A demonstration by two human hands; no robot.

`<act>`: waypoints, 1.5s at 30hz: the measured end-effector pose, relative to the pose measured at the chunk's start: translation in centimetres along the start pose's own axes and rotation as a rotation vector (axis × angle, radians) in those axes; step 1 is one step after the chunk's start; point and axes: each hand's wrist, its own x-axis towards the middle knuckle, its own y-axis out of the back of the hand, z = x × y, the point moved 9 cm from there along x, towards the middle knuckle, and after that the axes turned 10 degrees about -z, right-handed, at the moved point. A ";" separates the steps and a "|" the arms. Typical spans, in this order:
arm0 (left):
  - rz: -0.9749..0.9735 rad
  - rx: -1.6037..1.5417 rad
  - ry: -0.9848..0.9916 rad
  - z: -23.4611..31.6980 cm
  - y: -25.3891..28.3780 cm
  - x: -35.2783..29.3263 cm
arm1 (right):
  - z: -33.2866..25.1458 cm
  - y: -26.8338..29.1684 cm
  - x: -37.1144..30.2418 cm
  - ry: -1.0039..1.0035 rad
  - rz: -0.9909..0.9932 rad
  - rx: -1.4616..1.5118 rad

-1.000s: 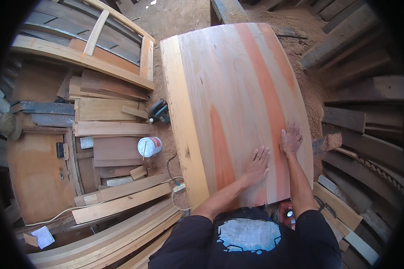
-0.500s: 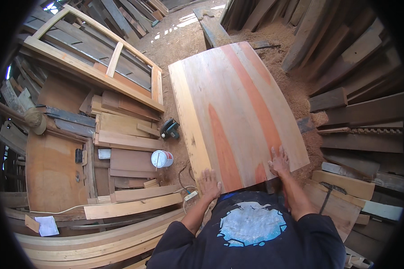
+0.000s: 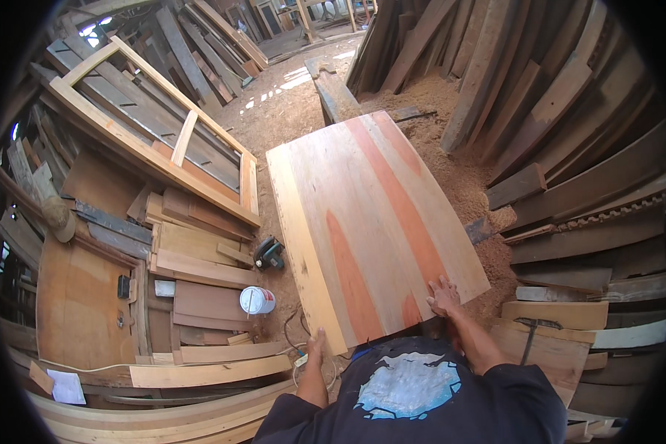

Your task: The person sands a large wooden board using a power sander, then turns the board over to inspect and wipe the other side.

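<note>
A large wooden panel (image 3: 362, 214) lies in front of me, pale with reddish streaks and a lighter strip along its left side. At its near left corner my left hand (image 3: 316, 345) grips the edge; most of its fingers are hidden by the panel. My right hand (image 3: 443, 297) lies on the near right part of the panel, fingers spread over the surface and holding nothing. The panel's far end reaches a dark plank or bench (image 3: 336, 95).
Left of the panel are a circular saw (image 3: 269, 253), a white bucket (image 3: 257, 300) and stacked boards (image 3: 211, 268). A wooden frame (image 3: 155, 137) leans farther left. Planks (image 3: 570, 111) stand along the right, near a hammer (image 3: 531, 337). Sawdust covers the floor.
My left hand has slid from the panel's top surface to its near left corner edge. The right hand still rests on the panel. The view has tilted up, showing more of the far workshop.
</note>
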 end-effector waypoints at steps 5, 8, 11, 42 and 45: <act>0.087 0.160 0.067 -0.6 -0.8 -0.1 | 0.4 -0.2 0.0 -0.029 -0.004 0.010; 0.211 0.364 0.102 -1.3 1.0 1.5 | -0.1 -0.6 0.1 -0.027 -0.032 -0.008; 0.281 0.419 0.141 -2.4 2.6 2.3 | -0.7 -1.4 0.6 -0.020 -0.071 -0.069; 0.333 0.517 0.198 1.9 0.1 -1.4 | 0.4 -2.5 1.7 -0.068 -0.122 -0.164; 0.309 0.502 0.187 1.3 0.5 -1.1 | 0.0 -2.6 1.7 -0.056 -0.124 -0.163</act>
